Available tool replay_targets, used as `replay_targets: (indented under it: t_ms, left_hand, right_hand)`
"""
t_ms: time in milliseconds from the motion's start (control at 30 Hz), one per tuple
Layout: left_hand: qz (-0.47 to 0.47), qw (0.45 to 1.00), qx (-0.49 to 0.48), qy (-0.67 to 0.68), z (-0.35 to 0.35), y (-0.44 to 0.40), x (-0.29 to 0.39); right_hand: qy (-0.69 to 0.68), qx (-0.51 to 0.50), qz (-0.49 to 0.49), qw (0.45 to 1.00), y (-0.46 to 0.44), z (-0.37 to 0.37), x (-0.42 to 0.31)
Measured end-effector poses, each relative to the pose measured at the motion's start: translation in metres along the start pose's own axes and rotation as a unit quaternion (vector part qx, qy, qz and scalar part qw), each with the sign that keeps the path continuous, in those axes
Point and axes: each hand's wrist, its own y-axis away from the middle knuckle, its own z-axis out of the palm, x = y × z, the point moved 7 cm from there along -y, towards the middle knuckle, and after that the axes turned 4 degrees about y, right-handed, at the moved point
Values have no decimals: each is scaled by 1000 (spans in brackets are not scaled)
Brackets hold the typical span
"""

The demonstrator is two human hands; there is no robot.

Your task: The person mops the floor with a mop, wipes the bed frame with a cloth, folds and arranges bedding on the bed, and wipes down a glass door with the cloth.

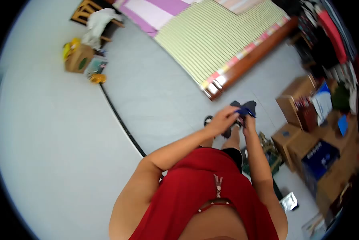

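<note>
My left hand is in front of my body, its fingers closed on a small dark grey and blue cloth. My right hand holds the same cloth from the other side, close to the left one. Loose ends of the cloth stick out beyond my fingers, and a grey piece shows below them. Its exact kind is too small and blurred to make out. Under my hands, a dark sandal shows on one foot.
A bed with a striped mat and a wooden edge lies ahead. Cardboard boxes and a dark blue box are stacked on the right. At the left wall stand a carton and a chair with white cloth.
</note>
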Motion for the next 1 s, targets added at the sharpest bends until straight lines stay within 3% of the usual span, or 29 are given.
replay_targets:
  t_ms: [67, 100, 167, 200, 267, 333, 433, 567, 600, 733, 800, 900, 1000]
  left_hand:
    - [13, 999, -31, 4, 11, -1, -1]
    - [-78, 993, -60, 67, 20, -1, -5]
    - [-67, 986, -85, 129, 32, -5, 9]
    - [-87, 979, -87, 164, 35, -6, 10]
    - [-118, 967, -77, 210, 39, -9, 13]
    - [-92, 973, -49, 204, 35, -15, 18]
    - [-131, 947, 18, 291, 14, -17, 22]
    - [-77, 965, 76, 237, -23, -20, 22]
    - [-68, 967, 84, 231, -30, -18, 21]
    - [-104, 955, 98, 260, -40, -7, 7]
    - [-102, 952, 95, 274, -36, -4, 1]
    - [-84, 953, 75, 281, -27, -1, 4]
    - [-77, 964, 60, 245, -29, 0, 13]
  right_hand:
    - [-13, -15, -49, 999, 8, 19, -29]
    - [-33, -35, -8, 999, 10, 25, -33]
    - [-16, -208, 78, 975, -46, 3, 22]
    - [63, -255, 71, 962, -27, 17, 10]
    - [8, -257, 62, 964, -10, 38, 10]
    - [-49, -255, 51, 964, 4, 52, 6]
    - [-69, -199, 161, 964, 28, 50, -6]
    - [-115, -104, -14, 988, 33, 24, -43]
    - [-106, -134, -45, 984, 37, 20, -59]
    - [-16, -132, -69, 989, 53, 10, -92]
    - [95, -156, -95, 979, 59, 17, -101]
    - [226, -172, -209, 936, 66, 40, -105]
    - [430, -97, -362, 822, 58, 49, -92]
